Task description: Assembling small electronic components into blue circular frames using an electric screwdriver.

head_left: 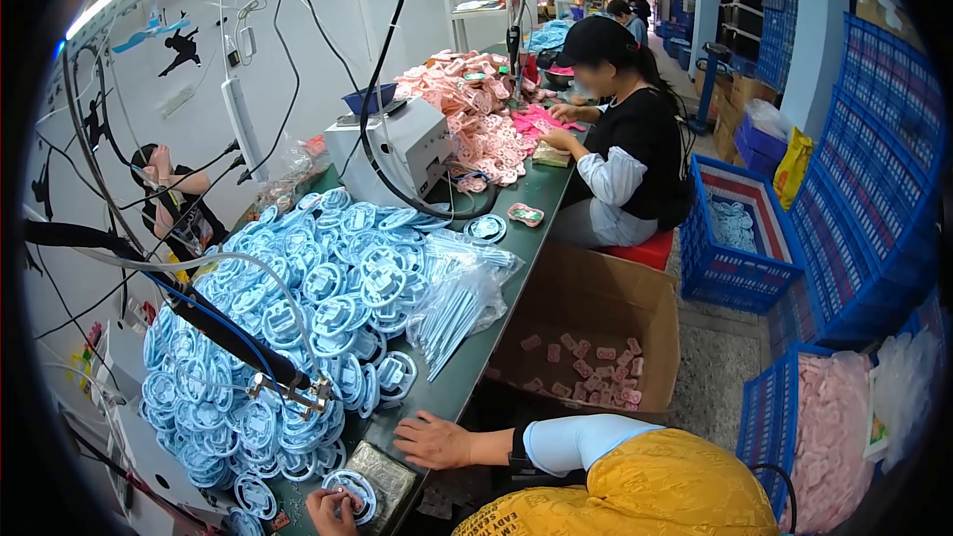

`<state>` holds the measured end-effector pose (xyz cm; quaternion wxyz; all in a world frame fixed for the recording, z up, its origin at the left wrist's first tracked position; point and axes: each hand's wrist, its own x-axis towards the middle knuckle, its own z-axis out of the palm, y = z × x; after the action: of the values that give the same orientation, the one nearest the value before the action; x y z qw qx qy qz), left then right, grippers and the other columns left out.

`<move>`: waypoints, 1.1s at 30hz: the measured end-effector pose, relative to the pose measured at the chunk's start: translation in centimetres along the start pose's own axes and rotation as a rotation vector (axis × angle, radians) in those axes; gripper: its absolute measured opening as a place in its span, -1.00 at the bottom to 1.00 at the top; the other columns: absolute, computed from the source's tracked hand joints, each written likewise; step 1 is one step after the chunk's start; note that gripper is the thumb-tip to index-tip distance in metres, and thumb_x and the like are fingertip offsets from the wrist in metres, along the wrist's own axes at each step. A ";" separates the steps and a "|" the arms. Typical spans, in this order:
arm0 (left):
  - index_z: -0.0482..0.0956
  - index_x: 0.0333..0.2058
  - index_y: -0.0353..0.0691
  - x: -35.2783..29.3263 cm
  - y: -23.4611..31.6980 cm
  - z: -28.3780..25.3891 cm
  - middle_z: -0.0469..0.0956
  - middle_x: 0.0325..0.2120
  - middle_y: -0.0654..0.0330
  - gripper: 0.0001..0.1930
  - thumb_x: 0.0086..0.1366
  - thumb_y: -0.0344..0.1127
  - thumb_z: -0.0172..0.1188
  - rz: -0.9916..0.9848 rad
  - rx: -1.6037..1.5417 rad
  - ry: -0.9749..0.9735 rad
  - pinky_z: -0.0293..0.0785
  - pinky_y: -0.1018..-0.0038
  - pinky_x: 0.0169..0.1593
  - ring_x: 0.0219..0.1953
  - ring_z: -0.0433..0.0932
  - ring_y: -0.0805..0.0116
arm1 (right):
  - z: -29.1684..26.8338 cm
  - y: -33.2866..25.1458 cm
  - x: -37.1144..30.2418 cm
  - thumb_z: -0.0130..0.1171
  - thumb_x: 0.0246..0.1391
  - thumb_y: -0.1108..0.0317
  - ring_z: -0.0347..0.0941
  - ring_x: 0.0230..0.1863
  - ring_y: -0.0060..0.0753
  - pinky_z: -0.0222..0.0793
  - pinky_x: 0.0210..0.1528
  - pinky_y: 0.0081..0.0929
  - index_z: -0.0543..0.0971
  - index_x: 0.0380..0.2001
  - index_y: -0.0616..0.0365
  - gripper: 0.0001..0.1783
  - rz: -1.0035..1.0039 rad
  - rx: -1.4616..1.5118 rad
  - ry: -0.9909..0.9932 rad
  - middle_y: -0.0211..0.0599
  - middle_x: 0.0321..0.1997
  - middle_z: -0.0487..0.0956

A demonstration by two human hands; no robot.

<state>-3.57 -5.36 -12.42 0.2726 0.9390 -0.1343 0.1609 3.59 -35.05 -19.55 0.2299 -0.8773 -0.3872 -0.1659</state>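
Observation:
My left hand (330, 513) is at the bottom edge, its fingers closed at the rim of a light blue ring-shaped plastic piece (359, 496). A small reddish bit shows by the fingertips, too small to name. That piece rests on a grey, film-wrapped block (387, 471) at the bench edge. My right hand (434, 440) lies flat on the green bench (449, 377) just beyond the block, fingers spread, holding nothing. Left of both hands rises a large heap of similar light blue pieces (298, 308). A clear bag of thin blue sticks (457, 303) lies beyond my right hand.
A black arm with a brass fitting (298, 394) hangs over the heap. Beside the bench stands a cardboard box (635, 298) with pink pieces. Farther along, a co-worker (635, 129) handles pink parts near a pink heap (476, 119). Blue crates (740, 278) stand right.

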 end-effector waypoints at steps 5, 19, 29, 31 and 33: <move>0.62 -0.32 -0.29 -0.3 -0.2 0.1 0.54 -0.26 0.02 -0.90 0.20 -0.42 0.28 -0.025 0.019 -0.006 0.37 0.19 0.00 -0.13 0.46 -0.03 | -0.4 -0.1 0.3 0.15 0.17 0.19 0.27 0.25 -0.13 0.15 0.23 -0.11 0.47 0.02 0.08 -0.62 0.012 0.047 -0.011 -0.20 0.12 0.41; 0.60 -0.28 -0.31 -0.5 0.1 0.1 0.51 -0.17 -0.04 -0.88 0.19 -0.44 0.28 -0.122 -0.041 -0.051 0.36 0.17 0.04 -0.08 0.44 -0.04 | -29.9 -7.8 10.4 0.09 0.29 0.35 0.52 -0.19 -0.25 0.42 -0.14 -0.40 0.65 -0.10 0.17 -0.77 -0.620 1.550 0.025 -0.08 -0.11 0.53; 0.57 -0.07 -0.22 -0.5 -0.3 -0.5 0.52 -0.06 0.01 -0.71 0.25 -0.30 0.28 -0.311 -0.131 -0.190 0.38 0.19 0.06 -0.08 0.46 0.01 | -30.8 -10.3 12.4 0.04 0.33 0.45 0.51 -0.12 0.01 0.49 -0.16 -0.29 0.64 -0.07 0.44 -0.71 -0.838 1.813 0.008 0.13 -0.02 0.46; 0.65 -0.15 -0.23 -0.1 0.3 -0.8 0.56 -0.07 -0.01 -0.79 0.25 -0.36 0.28 -0.176 0.108 -0.211 0.43 0.25 0.04 -0.11 0.49 -0.02 | -30.5 -10.3 12.3 0.03 0.34 0.41 0.51 -0.11 -0.06 0.53 -0.18 -0.37 0.65 -0.05 0.39 -0.69 -0.857 1.787 -0.033 0.13 -0.02 0.46; 0.64 -0.19 -0.26 0.1 -2.7 -0.3 0.55 -0.14 0.00 -0.83 0.26 -0.37 0.27 0.285 0.520 -0.051 0.41 0.21 -0.01 -0.13 0.48 -0.03 | -29.9 -10.4 12.0 0.05 0.34 0.39 0.51 -0.12 -0.09 0.54 -0.20 -0.42 0.66 -0.05 0.37 -0.69 -0.858 1.790 0.014 0.13 -0.01 0.46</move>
<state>-2.65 -3.03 -13.39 -0.0060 0.9527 -0.2259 0.2031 0.08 -37.54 13.97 0.7304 -0.1650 -0.6530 0.1134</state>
